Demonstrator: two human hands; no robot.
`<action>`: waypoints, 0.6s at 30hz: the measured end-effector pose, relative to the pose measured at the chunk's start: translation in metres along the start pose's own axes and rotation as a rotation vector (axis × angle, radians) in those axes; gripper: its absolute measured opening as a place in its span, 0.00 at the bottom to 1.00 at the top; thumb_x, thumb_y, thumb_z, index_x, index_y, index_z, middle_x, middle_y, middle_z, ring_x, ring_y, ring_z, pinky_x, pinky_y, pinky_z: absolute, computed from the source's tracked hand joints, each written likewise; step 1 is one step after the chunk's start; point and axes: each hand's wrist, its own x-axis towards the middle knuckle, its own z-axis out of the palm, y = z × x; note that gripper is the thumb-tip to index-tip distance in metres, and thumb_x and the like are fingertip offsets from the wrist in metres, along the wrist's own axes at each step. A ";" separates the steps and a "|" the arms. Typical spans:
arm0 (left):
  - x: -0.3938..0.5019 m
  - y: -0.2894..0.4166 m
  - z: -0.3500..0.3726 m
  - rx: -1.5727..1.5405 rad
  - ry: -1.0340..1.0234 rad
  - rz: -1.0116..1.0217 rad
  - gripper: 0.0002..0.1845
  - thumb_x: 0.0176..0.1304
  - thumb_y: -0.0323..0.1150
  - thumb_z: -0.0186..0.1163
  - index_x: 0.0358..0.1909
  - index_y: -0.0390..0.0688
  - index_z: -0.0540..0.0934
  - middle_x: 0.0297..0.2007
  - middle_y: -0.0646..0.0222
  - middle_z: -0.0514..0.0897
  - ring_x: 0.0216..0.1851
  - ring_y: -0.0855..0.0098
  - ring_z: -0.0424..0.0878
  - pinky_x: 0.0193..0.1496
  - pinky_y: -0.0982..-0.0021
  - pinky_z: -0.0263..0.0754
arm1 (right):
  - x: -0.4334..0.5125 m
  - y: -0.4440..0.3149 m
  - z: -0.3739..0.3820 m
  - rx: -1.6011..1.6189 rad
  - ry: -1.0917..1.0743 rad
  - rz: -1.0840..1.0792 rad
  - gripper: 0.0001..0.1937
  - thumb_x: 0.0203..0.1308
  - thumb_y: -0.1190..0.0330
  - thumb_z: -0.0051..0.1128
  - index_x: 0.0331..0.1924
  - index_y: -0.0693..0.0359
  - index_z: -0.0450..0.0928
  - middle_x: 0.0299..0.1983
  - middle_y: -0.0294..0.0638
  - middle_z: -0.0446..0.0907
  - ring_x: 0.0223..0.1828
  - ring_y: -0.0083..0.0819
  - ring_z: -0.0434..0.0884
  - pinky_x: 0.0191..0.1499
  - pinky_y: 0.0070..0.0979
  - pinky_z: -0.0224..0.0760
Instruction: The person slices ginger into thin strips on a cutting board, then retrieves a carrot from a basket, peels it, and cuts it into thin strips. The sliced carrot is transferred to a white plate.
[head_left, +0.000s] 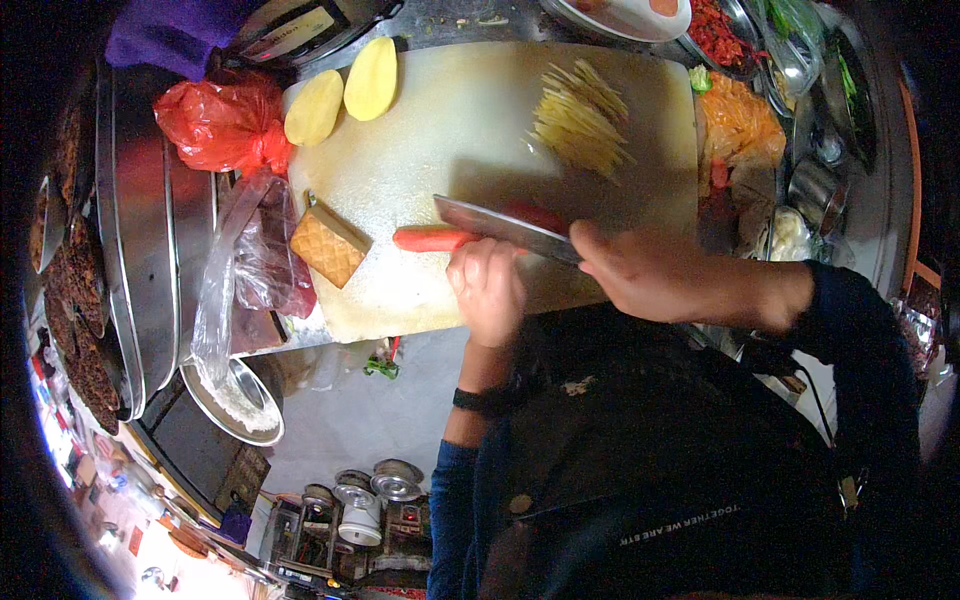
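Observation:
On a pale cutting board (420, 165), my left hand (487, 289) grips an orange-red carrot (431, 240) lying near the front edge; part of it is hidden under my fingers. My right hand (637, 277), slightly blurred, holds a cleaver (510, 229) with its wide blade tilted just over the carrot's right part. A pile of pale yellow julienned strips (581, 120) lies on the board's far right. Two peeled, cut potato pieces (371, 79) sit at the far left corner. A block of browned tofu (330, 246) with a scored surface rests at the left edge.
Left of the board are a red plastic bag (217, 127) and a clear bag (262, 262). A metal bowl with white powder (232, 401) stands at the lower left. To the right lie a bag of orange shreds (739, 124), a bowl of chopped red food (716, 37) and a metal container (817, 195).

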 end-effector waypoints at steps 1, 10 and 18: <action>-0.001 0.000 0.001 -0.008 -0.013 -0.004 0.07 0.58 0.28 0.62 0.39 0.44 0.79 0.43 0.64 0.78 0.49 0.58 0.75 0.55 0.58 0.65 | 0.001 0.003 0.005 0.061 0.057 -0.046 0.10 0.69 0.67 0.50 0.43 0.62 0.62 0.17 0.56 0.75 0.22 0.60 0.79 0.22 0.54 0.65; 0.012 -0.006 -0.021 0.213 0.069 -0.084 0.10 0.54 0.28 0.65 0.39 0.47 0.81 0.42 0.66 0.77 0.49 0.58 0.73 0.54 0.58 0.64 | 0.043 0.011 0.047 0.066 0.288 -0.131 0.09 0.66 0.70 0.51 0.43 0.62 0.62 0.18 0.56 0.76 0.24 0.61 0.79 0.24 0.53 0.68; 0.012 -0.014 -0.024 0.205 0.004 -0.070 0.12 0.50 0.28 0.66 0.38 0.50 0.82 0.42 0.70 0.77 0.50 0.61 0.73 0.54 0.59 0.64 | -0.001 -0.017 -0.001 -0.009 0.094 -0.067 0.10 0.62 0.72 0.48 0.45 0.63 0.65 0.18 0.55 0.76 0.21 0.57 0.80 0.24 0.52 0.70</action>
